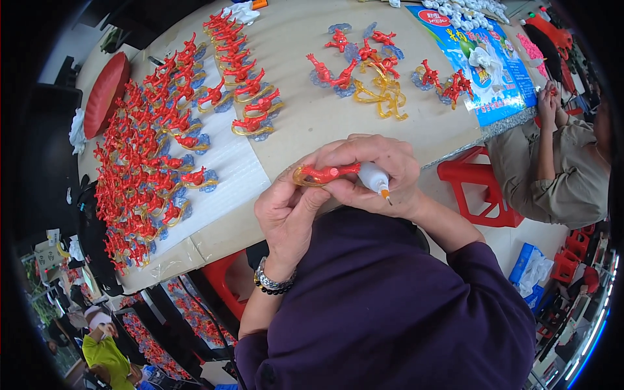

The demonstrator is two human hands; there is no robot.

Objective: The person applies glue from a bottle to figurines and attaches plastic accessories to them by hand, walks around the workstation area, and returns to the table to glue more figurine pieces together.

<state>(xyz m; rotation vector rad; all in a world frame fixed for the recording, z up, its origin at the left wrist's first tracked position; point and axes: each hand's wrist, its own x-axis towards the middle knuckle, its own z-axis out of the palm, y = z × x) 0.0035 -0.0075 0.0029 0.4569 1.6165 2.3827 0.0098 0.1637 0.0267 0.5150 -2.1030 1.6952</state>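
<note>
Tray of red scalloped plastic (107, 97), tipped up at far left beyond the left hand. Just right of it, left of both hands: dense crowd of glossy red plastic figurines on translucent blue bases (144, 162), many with amber strips, partly on a flat white sheet (227, 156). Beyond the left hand, a line of similar red figures with amber loops (250, 86).

Left hand (284, 207): thumb and fingers pinching one end of a small red plastic figurine with a translucent amber ribbon piece (322, 173). Workpiece sits between the two hands, above the table edge; no blue base visible on it.

Right hand (404, 174): fingers steadying the figurine's other end, with a white squeeze bottle with orange collar and fine needle tip (373, 177) tucked in the same grasp. Tip points down, away from the workpiece.

Beyond the right hand: tangle of loose amber ribbon pieces (380, 97); farther right, separate red figures on blue bases (448, 89).

Step, judged: seating amber ribbon against red body, probably with glue. Next move likely calls for a steady pinch until the joint holds, bottle tip clear of the figure.
</note>
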